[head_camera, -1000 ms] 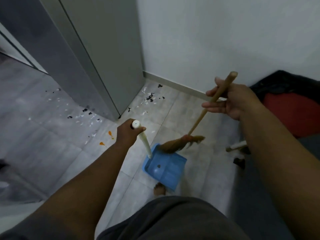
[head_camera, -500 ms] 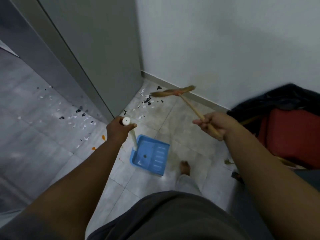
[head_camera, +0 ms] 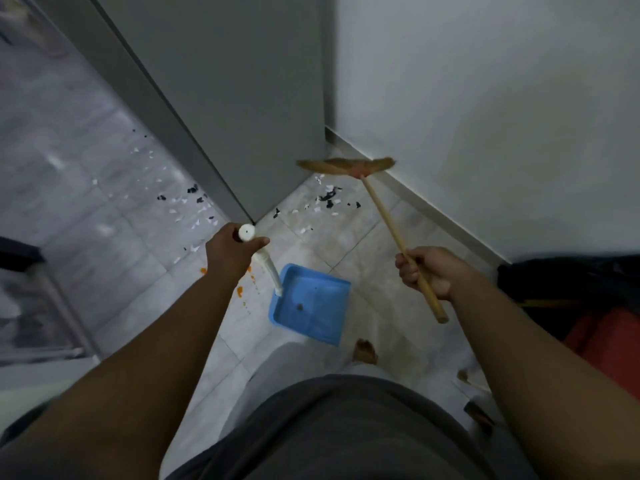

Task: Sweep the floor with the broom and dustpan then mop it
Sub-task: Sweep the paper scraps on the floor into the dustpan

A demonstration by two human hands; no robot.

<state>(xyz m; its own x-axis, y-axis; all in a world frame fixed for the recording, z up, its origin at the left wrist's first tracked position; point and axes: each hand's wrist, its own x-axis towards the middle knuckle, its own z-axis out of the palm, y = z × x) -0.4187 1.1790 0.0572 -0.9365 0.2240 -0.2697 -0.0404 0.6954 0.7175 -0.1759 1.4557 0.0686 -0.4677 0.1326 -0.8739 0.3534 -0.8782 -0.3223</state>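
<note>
My left hand (head_camera: 231,251) grips the top of the white upright handle of a blue dustpan (head_camera: 311,303), which rests on the tiled floor with a small dark bit inside. My right hand (head_camera: 429,271) holds the wooden stick of a broom (head_camera: 381,209) near its lower end. The broom's straw head (head_camera: 346,166) is lifted and points toward the corner by the door and wall. Black and white scraps (head_camera: 327,200) lie on the floor under the broom head. More scraps (head_camera: 187,206) and orange spots (head_camera: 239,289) lie to the left.
A grey door (head_camera: 225,98) stands open ahead, edge toward me. A white wall with a skirting board (head_camera: 433,209) runs on the right. A black and red bag (head_camera: 588,306) sits at the right. My bare foot (head_camera: 364,351) stands just behind the dustpan.
The broom swung up from the dustpan and out toward the corner, head forward. My right hand dropped lower along the stick. The dustpan stayed in my left hand, shifted slightly.
</note>
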